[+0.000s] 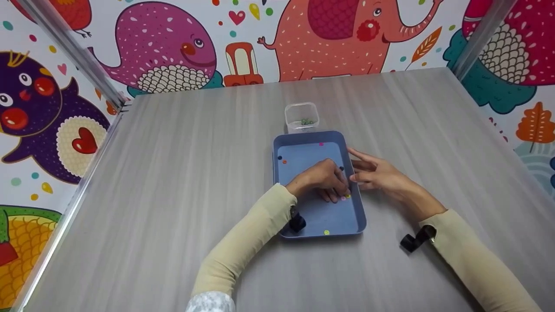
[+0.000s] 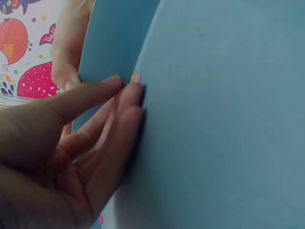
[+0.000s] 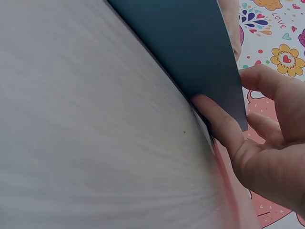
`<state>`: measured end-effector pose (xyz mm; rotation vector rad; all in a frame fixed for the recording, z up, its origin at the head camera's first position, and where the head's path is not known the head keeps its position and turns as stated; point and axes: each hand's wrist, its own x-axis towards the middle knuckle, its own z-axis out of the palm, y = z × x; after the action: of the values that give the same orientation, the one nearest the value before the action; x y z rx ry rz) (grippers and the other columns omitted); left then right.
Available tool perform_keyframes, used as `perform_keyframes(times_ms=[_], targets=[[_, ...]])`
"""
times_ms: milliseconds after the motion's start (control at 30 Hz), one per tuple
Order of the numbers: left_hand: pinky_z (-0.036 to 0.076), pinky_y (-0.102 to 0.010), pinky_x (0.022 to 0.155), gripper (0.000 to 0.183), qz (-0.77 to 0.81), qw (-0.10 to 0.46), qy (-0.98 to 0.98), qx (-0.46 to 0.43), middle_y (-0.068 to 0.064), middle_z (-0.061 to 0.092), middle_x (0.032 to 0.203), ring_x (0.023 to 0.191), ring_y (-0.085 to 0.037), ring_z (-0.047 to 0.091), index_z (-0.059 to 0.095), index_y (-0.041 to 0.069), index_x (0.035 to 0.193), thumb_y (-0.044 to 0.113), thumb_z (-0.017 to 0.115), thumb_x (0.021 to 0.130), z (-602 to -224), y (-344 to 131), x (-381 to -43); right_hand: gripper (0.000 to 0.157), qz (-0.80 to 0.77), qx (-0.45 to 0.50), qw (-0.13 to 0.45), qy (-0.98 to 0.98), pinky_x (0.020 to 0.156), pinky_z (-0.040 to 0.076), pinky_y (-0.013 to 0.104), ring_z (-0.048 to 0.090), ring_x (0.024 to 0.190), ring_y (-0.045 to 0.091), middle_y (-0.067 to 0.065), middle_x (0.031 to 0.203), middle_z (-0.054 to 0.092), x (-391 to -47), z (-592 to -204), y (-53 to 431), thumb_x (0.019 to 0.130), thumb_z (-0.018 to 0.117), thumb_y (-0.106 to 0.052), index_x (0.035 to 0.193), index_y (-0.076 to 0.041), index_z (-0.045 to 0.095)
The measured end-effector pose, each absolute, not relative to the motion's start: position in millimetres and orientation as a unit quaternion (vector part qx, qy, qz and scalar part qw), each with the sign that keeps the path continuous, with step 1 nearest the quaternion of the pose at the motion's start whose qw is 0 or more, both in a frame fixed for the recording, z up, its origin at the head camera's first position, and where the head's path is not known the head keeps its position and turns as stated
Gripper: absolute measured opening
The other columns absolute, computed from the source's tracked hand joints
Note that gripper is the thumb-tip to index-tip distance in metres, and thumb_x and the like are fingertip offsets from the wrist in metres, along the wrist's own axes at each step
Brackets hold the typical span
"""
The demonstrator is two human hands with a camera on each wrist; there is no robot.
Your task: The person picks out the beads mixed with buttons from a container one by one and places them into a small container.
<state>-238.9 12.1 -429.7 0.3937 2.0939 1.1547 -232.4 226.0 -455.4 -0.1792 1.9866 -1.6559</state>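
Note:
My left hand (image 1: 327, 178) reaches down inside the blue tray (image 1: 303, 138), near its right wall. In the left wrist view, its thumb and fingertips (image 2: 129, 98) come together beside a small yellow piece (image 2: 133, 78) and a pink piece (image 2: 137, 78), both by the wall. Whether something tiny is pinched there cannot be made out. Against the tray's outer right side, my right hand (image 1: 381, 175) rests with spread fingers touching the wall. The right wrist view shows one finger (image 3: 219, 119) low at the tray's base, where it meets the table.
Small button-like pieces lie scattered in the tray: a magenta one (image 1: 321, 144), an orange one (image 1: 284, 161) and a yellow-green one (image 1: 327, 232) among them. Behind it stands a clear container (image 1: 302, 112) with small green pieces. Cartoon-printed panels (image 1: 243, 26) border the grey table (image 1: 173, 173).

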Motion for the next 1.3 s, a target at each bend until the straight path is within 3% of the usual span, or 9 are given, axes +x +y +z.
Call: perform_keyframes(times_ms=[533, 733, 1100, 1300], targets=[[0.06, -0.025, 0.05, 0.01, 0.445, 0.37, 0.803, 0.143, -0.021, 0.077, 0.084, 0.054, -0.014, 0.068, 0.079, 0.003, 0.086, 0.007, 0.071, 0.09, -425, 11, -241, 0.082, -0.621, -0.076, 0.276, 0.729, 0.092, 0.06, 0.032, 0.044, 0.141, 0.037, 0.021, 0.162, 0.029, -233, -455, 226, 0.094, 0.069, -0.014, 0.16, -0.029, 0.023], [0.061, -0.025, 0.052, 0.01, 0.442, 0.375, 0.803, 0.138, -0.018, 0.077, 0.082, 0.058, -0.014, 0.069, 0.078, 0.002, 0.088, 0.007, 0.071, 0.091, -423, 12, -241, 0.082, -0.621, -0.074, 0.275, 0.73, 0.092, 0.061, 0.033, 0.045, 0.14, 0.037, 0.021, 0.162, 0.03, -233, -455, 226, 0.094, 0.069, -0.014, 0.16, -0.028, 0.023], [0.066, -0.036, 0.072, 0.011, 0.439, 0.366, 0.81, 0.131, -0.02, 0.077, 0.091, 0.066, -0.017, 0.073, 0.079, 0.001, 0.095, 0.009, 0.072, 0.091, -419, 7, -245, 0.082, -0.616, -0.067, 0.271, 0.736, 0.091, 0.062, 0.035, 0.057, 0.129, 0.028, 0.021, 0.16, 0.033, -233, -456, 226, 0.093, 0.07, -0.015, 0.16, -0.029, 0.025], [0.066, -0.036, 0.075, 0.011, 0.454, 0.364, 0.806, 0.107, -0.021, 0.077, 0.092, 0.069, -0.017, 0.074, 0.079, 0.002, 0.096, 0.009, 0.072, 0.091, -416, 3, -248, 0.083, -0.618, -0.068, 0.27, 0.735, 0.09, 0.062, 0.034, 0.059, 0.126, 0.025, 0.022, 0.161, 0.033, -232, -457, 226, 0.092, 0.071, -0.015, 0.16, -0.029, 0.025]])
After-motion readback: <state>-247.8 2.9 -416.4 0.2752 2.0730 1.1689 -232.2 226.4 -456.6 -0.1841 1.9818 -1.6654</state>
